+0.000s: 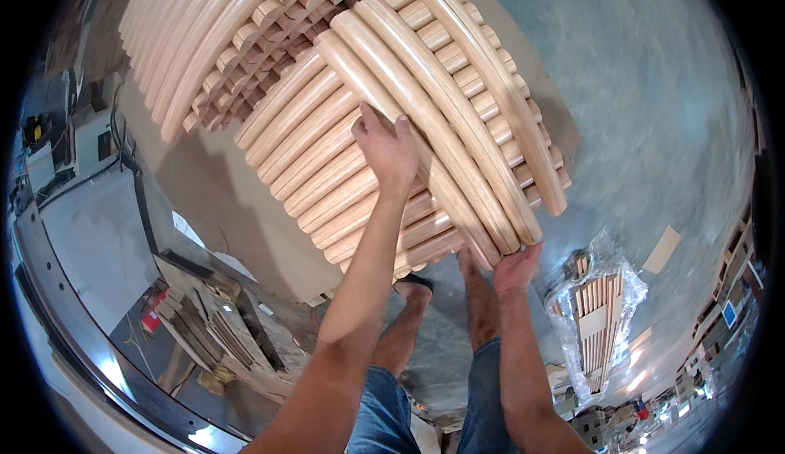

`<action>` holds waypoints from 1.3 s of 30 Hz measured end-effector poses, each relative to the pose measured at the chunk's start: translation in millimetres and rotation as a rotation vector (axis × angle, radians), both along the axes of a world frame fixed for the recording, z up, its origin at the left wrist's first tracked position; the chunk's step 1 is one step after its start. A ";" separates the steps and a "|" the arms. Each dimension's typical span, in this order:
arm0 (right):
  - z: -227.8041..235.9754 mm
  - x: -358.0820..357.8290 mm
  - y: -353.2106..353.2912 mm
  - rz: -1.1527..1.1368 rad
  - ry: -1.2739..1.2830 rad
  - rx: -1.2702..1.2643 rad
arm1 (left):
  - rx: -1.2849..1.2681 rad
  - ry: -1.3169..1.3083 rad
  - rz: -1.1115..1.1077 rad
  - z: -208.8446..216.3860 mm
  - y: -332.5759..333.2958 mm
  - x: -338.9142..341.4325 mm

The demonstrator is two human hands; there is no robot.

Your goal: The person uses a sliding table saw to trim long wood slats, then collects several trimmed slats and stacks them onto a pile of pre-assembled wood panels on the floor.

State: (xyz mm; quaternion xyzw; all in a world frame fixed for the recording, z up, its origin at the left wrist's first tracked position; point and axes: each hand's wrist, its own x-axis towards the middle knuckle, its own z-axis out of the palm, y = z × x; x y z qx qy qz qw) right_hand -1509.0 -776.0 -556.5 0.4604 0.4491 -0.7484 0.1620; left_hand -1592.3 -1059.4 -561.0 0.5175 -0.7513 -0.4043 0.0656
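Observation:
Long, pale wooden rails with rounded tops lie in a crisscross stack (307,156) in front of me. Across its top layer, three rails (433,127) rest side by side, with a separate rail (491,86) spaced off to their right. My left hand (384,147) touches the left edge of the leftmost of the three, thumb and forefinger apart. At their near ends, my right hand (517,268) is cupped round the rail ends, its fingers partly hidden beneath them.
A second stack of similar rails (204,37) stands close by at the far left. On the floor to the right lies a plastic-wrapped wood bundle (597,315) near a flat tan board (661,250). Machinery with a pale panel (102,237) and wood offcuts (204,323) are at the left.

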 end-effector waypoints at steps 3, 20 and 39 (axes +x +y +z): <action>2.0 -5.4 -2.5 -0.071 -0.121 -0.069 | -0.054 -0.020 -0.027 -3.1 0.8 -15.0; 15.2 -45.6 -1.0 -0.030 0.002 -0.206 | -0.095 0.045 -0.135 -13.4 -15.7 -41.7; 14.7 -190.9 -45.8 1.322 0.635 1.115 | 0.052 -0.058 -0.087 0.1 51.3 -5.0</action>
